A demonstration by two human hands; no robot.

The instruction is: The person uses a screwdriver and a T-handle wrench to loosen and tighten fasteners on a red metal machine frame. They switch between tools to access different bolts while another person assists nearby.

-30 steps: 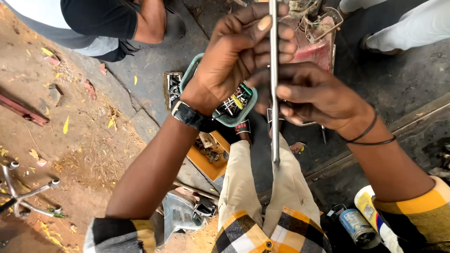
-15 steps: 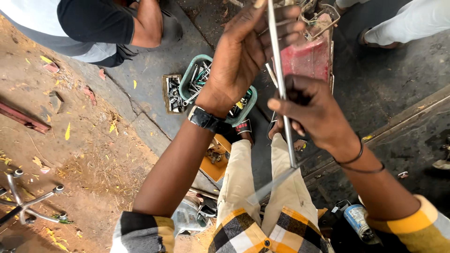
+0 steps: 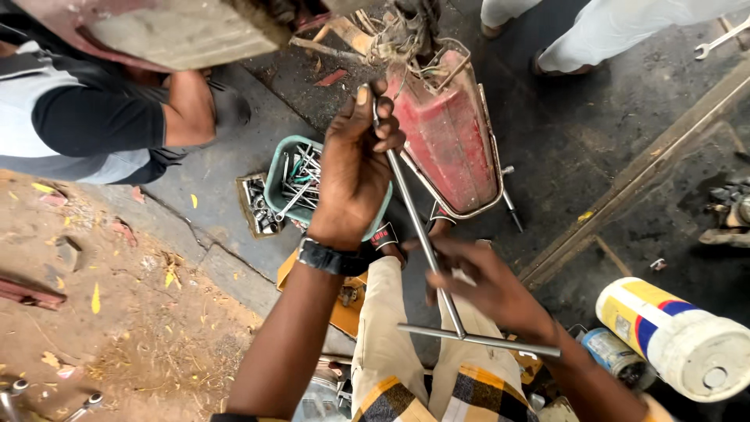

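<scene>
Left hand (image 3: pixel 355 168) is up high, its grip clamped around the top of the T-handle wrench (image 3: pixel 426 242), fingers curled over the shaft just below the tangle of wires (image 3: pixel 402 35). Right hand (image 3: pixel 488 285) sits lower down, its grip closed around the same shaft, just above the crossbar, which runs across over the person's knees. The shaft slants between the two grips, up and away from the right one. Right beside the left grip is the red metal panel (image 3: pixel 449 129), its wire frame edging it. Behind the left wrist, down on the floor, sits a green tray of tools (image 3: pixel 291 176), with a small box of sockets touching its far side. Well off from the right grip lies a white tub with a blue and yellow band (image 3: pixel 676 336). Another person crouches beyond the tray, one arm (image 3: pixel 183 109) showing.
</scene>
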